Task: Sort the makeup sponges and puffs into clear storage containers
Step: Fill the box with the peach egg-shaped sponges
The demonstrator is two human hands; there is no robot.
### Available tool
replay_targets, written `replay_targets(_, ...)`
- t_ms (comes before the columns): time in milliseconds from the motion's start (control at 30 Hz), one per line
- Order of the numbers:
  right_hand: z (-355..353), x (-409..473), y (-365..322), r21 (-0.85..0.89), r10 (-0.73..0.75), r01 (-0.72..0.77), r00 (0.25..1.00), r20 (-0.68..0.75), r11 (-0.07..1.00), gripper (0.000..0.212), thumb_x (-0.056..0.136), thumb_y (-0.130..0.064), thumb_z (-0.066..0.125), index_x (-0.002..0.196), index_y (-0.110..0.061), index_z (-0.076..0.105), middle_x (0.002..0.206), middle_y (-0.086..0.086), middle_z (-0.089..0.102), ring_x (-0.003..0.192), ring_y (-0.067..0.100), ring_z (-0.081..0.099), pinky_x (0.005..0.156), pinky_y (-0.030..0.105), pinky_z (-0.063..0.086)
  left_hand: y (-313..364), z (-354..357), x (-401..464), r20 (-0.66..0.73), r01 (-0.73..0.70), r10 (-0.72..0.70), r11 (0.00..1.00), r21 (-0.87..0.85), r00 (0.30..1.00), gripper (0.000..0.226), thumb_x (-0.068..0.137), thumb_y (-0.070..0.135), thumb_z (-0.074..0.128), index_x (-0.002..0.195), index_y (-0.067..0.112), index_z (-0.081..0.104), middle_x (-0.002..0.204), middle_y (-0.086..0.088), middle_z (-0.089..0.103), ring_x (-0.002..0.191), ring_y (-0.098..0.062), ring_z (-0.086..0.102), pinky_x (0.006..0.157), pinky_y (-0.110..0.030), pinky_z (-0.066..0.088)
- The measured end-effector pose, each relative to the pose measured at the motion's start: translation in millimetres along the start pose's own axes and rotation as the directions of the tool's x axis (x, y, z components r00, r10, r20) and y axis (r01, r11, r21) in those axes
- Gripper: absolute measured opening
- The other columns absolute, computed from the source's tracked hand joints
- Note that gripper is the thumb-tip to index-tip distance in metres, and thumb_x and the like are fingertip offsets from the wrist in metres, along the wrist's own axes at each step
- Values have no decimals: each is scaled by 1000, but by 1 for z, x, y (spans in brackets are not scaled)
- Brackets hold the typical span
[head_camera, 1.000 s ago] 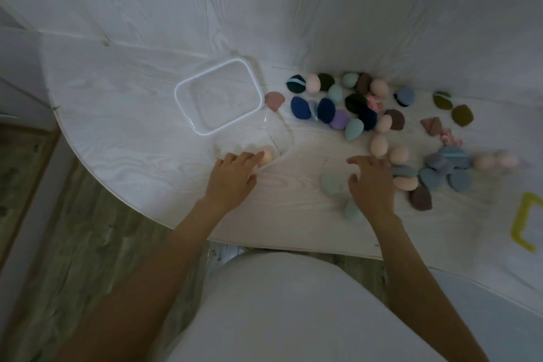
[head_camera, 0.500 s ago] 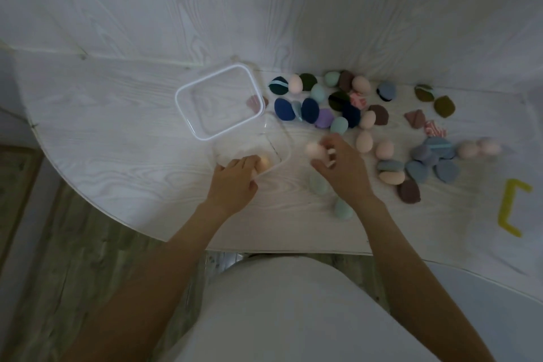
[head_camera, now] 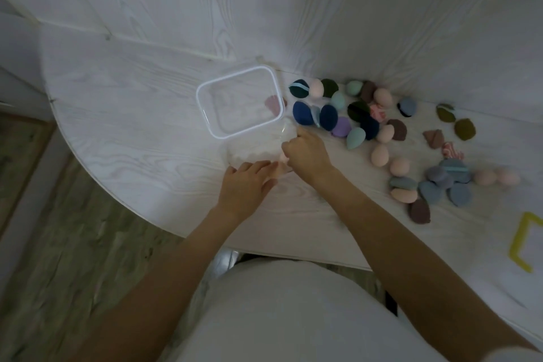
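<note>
Head view: both hands at the clear container (head_camera: 258, 147).
Left hand (head_camera: 245, 185) rests loose-fingered on its near wall; right hand (head_camera: 305, 153) curls over its right rim around a pink sponge (head_camera: 284, 158). Loose sponges (head_camera: 382, 138) lie right of it.

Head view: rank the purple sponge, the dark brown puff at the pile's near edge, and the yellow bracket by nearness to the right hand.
From the right hand:
1. Purple sponge, just beyond the hand and to its right, in the main cluster.
2. Dark brown puff, farther right, at the near edge of the pile.
3. Yellow bracket, far right, by the frame edge.
</note>
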State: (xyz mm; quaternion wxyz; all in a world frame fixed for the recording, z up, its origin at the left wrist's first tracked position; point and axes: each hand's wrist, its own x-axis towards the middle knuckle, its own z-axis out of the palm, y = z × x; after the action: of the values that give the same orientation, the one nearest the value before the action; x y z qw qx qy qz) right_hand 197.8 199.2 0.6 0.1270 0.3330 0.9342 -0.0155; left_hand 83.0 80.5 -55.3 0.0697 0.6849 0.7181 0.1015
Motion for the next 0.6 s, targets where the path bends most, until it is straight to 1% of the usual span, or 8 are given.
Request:
replay_targets(33, 1, 1, 1, -17, 3, -2, 1000, 27, 1000, 14, 92, -14, 51, 91, -9, 64, 90, 7, 63, 101, 23, 51, 82, 30, 39, 0, 0, -1, 3, 9, -9, 1000, 1, 1000, 45, 88, 46, 35, 115, 25, 64, 110, 5, 69, 83, -20, 67, 60, -32, 44)
replay_targets(133, 1, 2, 2, -7, 11, -10, 996, 87, 1000, 18, 91, -16, 50, 81, -11, 64, 75, 2, 50, 85, 18, 46, 75, 27, 33, 0, 1, -1, 11, 17, -17, 1000, -1, 1000, 45, 89, 47, 34, 114, 24, 65, 109, 5, 69, 82, -20, 67, 61, -32, 44)
replay_targets(267, 2, 3, 10, 53, -19, 12, 993, 120, 999, 29, 93, -30, 49, 73, -13, 62, 74, 0, 49, 89, 18, 43, 77, 28, 31, 1, -1, 0, 13, 1, 0, 1000, -17, 1000, 48, 88, 46, 33, 114, 22, 64, 108, 3, 69, 83, -22, 67, 62, -33, 45)
replay_targets(333, 3, 1, 14, 80, -31, 23, 995, 95, 997, 38, 95, -37, 44, 77, -10, 65, 77, 1, 54, 84, 16, 34, 79, 29, 31, 0, -2, 1, 16, -3, 3, 1000, -31, 1000, 50, 88, 48, 32, 117, 21, 62, 109, 2, 69, 84, -23, 66, 63, -34, 46)
replay_targets(367, 3, -1, 15, 92, -34, 28, 998, 61, 995, 39, 95, -36, 43, 80, -9, 66, 81, 0, 59, 83, 15, 34, 79, 28, 30, 0, -3, 1, 22, 0, 1, 999, -45, 1000, 52, 87, 49, 31, 119, 21, 61, 111, 1, 68, 86, -24, 66, 64, -34, 46)
replay_targets(433, 5, -5, 17, 113, -38, 39, 999, -6, 993, 35, 96, -32, 41, 91, -11, 69, 94, 0, 66, 86, 15, 44, 80, 26, 28, -1, -5, 1, 26, 12, -10, 997, -74, 1000, 55, 87, 51, 29, 123, 21, 58, 115, -1, 66, 91, -25, 64, 68, -36, 47)
replay_targets(500, 7, -10, 18, 177, -34, 40, 999, -36, 983, 30, 96, -26, 41, 103, -14, 68, 106, 1, 66, 94, 17, 51, 85, 27, 30, -2, -7, 2, 31, 28, -25, 996, -90, 999, 59, 85, 54, 28, 126, 21, 54, 120, -3, 63, 96, -27, 62, 72, -38, 49)
replay_targets(600, 8, -15, 16, 271, 14, 9, 997, -82, 963, 28, 96, -21, 43, 109, -15, 67, 109, 2, 68, 97, 19, 51, 88, 30, 34, -3, -10, 1, 27, 40, -37, 994, -102, 999, 62, 85, 57, 27, 127, 20, 54, 123, -4, 61, 100, -27, 61, 74, -39, 49)
